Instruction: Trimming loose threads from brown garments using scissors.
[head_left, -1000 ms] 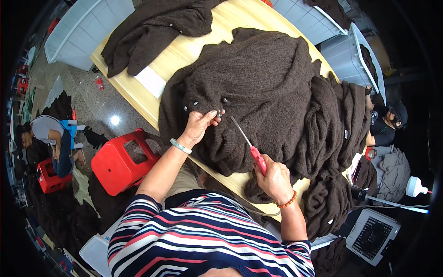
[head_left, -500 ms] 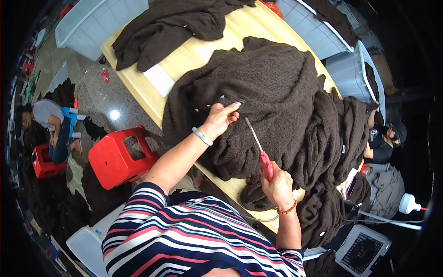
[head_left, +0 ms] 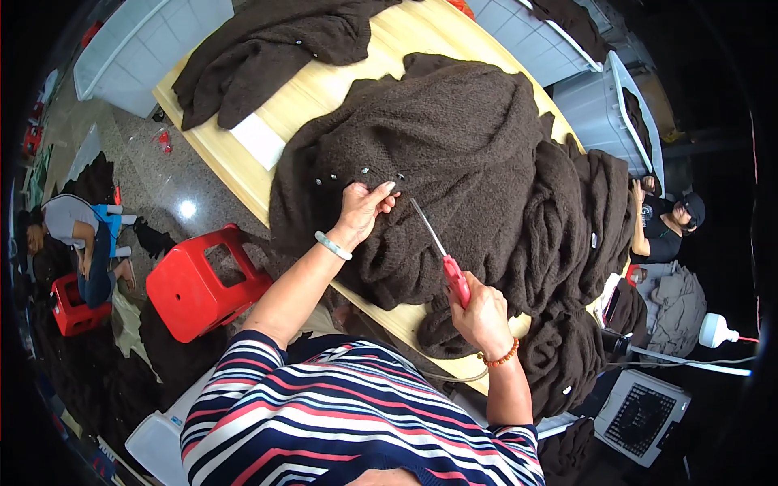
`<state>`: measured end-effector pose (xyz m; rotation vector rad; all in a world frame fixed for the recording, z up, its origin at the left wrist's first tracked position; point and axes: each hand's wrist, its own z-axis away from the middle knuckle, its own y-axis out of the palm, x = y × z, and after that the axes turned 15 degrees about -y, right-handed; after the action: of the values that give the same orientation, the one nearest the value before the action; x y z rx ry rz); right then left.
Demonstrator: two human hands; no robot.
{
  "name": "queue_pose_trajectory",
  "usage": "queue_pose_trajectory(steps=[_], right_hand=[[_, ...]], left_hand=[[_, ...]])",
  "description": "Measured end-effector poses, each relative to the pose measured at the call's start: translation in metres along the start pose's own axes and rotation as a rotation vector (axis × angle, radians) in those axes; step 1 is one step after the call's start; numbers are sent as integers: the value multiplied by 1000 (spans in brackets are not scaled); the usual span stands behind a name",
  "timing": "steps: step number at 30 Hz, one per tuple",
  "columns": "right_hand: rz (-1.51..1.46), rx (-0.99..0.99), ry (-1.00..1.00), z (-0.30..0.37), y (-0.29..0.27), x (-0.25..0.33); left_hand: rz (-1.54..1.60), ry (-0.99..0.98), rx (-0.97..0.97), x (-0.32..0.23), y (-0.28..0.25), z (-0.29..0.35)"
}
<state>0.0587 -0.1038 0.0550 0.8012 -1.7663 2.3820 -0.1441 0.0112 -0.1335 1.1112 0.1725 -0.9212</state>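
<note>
A large dark brown knit garment (head_left: 478, 121) lies heaped on the table before me, with several small shiny pieces (head_left: 365, 171) in a row on it. My left hand (head_left: 365, 209), a pale bangle at its wrist, rests over the knit beside these pieces. Its thumb presses on the curled fingers; whatever lies between them is hidden. My right hand (head_left: 481, 317) grips the red handle of a tool with a long, thin metal shaft (head_left: 430, 229). The shaft's tip points up-left over the knit, a short way from my left fingertips.
More brown knitwear lies on the wooden table (head_left: 219, 158) at the far left and right. A red stool (head_left: 182, 292) stands at left. Grey bins (head_left: 596, 105) line the far side. A co-worker (head_left: 668, 227) is at right; another person (head_left: 81, 227) sits at far left.
The view has shifted a little, moving most things slightly left. My left hand has drawn back from the shiny pieces, showing more of them. The right hand still grips the tool.
</note>
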Motion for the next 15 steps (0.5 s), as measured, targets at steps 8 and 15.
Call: queue_pose_trajectory(steps=[8, 15], right_hand=[[21, -7, 30, -11, 8, -1], [34, 29, -53, -10, 12, -1]], left_hand=[[-72, -2, 7, 4, -3, 4], [-32, 4, 6, 5, -12, 6]])
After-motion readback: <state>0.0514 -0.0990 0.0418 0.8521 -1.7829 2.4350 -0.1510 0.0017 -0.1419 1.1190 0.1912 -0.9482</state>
